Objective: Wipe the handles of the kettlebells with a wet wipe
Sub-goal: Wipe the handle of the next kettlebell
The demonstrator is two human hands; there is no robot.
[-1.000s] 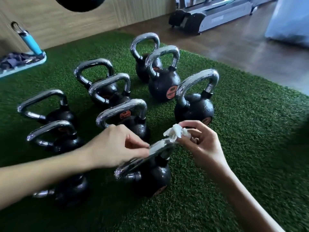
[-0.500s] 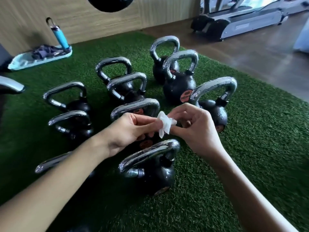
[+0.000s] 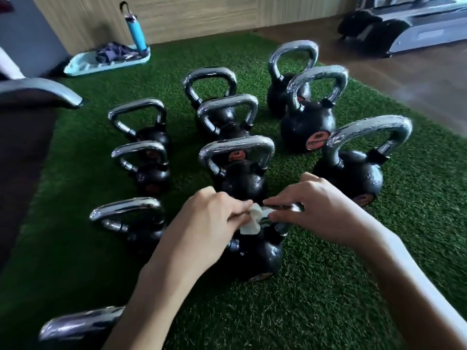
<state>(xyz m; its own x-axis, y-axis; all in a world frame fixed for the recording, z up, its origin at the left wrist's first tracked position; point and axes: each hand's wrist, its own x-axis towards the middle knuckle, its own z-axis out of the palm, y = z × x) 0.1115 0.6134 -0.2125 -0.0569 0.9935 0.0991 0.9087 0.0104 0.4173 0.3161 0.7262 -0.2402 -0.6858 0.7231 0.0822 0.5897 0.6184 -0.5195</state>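
Head view: the wipe [image 3: 251, 221] is pinched in the curled fingers of the left hand [image 3: 207, 215] and held against the chrome handle [image 3: 285, 207] of the nearest kettlebell [image 3: 252, 258], which stands on the turf [image 3: 328, 286]. The handle is gripped between the thumb and fingers of the right hand [image 3: 321, 210].

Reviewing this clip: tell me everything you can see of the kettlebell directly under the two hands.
The kettlebell has a round black body, glossy and speckled with droplets, with a reddish label low on its front. Its chrome handle is mostly hidden by the hands. It stands upright on the green turf, nearest in the middle column. The right hand pinches the handle's top; the left hand holds a white wet wipe against it.
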